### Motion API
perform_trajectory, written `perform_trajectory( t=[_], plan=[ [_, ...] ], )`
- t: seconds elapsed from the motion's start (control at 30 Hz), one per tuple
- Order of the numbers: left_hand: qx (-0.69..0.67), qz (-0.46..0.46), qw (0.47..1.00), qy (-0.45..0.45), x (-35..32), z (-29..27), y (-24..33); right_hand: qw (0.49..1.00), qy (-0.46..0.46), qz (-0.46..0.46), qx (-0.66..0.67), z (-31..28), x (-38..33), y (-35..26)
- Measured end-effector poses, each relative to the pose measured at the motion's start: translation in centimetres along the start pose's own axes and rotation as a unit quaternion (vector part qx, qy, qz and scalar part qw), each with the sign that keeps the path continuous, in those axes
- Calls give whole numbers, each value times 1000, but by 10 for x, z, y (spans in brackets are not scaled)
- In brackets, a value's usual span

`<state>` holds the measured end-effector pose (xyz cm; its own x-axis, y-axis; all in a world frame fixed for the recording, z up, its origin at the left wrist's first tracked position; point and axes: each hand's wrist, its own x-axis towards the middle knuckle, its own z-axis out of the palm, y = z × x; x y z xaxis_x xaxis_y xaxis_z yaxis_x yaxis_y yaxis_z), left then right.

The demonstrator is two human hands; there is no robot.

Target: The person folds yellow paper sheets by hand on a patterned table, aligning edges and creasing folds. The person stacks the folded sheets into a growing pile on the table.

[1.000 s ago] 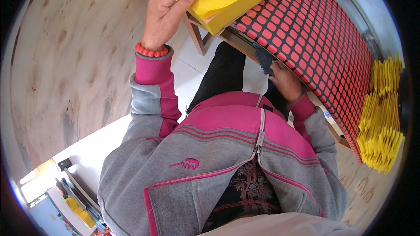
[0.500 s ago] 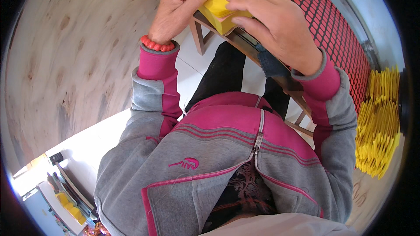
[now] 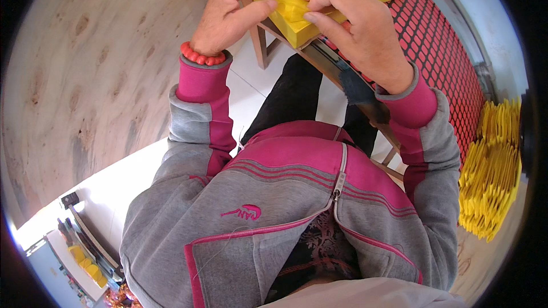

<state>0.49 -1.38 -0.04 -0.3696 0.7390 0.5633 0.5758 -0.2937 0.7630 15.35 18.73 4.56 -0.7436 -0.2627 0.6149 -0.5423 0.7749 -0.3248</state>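
Observation:
A yellow folded piece (image 3: 308,28), like a paper or thin fabric bag, lies at the top of the view, its near corner hanging over the table's edge. My left hand (image 3: 231,11) comes in from its left, index finger bent over a fold and thumb set just below. From the other side my right hand (image 3: 362,31) grips the same fold between thumb and fingers. Both sets of fingertips almost meet at the fold. A red beaded bracelet (image 3: 202,56) circles my left wrist.
The wooden table (image 3: 322,60) has a red and black patterned cover (image 3: 439,51). At the right stands a stack of yellow folded pieces (image 3: 491,177). A large wooden board (image 3: 103,80) fills the left. Lower left is a shelf with yellow items (image 3: 88,265).
The fingertips have drawn closer together over the fold, my right fingers curling in more. A pinkish patch seen near the right fingertips before is now out of sight.

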Motion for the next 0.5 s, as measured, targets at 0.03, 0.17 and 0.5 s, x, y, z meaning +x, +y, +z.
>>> perform_trajectory(
  t=[0.03, 0.17, 0.5],
  plan=[
    [11, 20, 1000, -2, 0, -1, -1, 1000, -1, 3, 1, 0, 0, 0],
    [126, 11, 992, -22, -1, -6, -2, 999, 8, 29, 12, 1, -2, -1],
    [22, -12, 997, 71, -4, 7, -9, 999, 41, -13, -15, 0, -1, -1]
  ],
)
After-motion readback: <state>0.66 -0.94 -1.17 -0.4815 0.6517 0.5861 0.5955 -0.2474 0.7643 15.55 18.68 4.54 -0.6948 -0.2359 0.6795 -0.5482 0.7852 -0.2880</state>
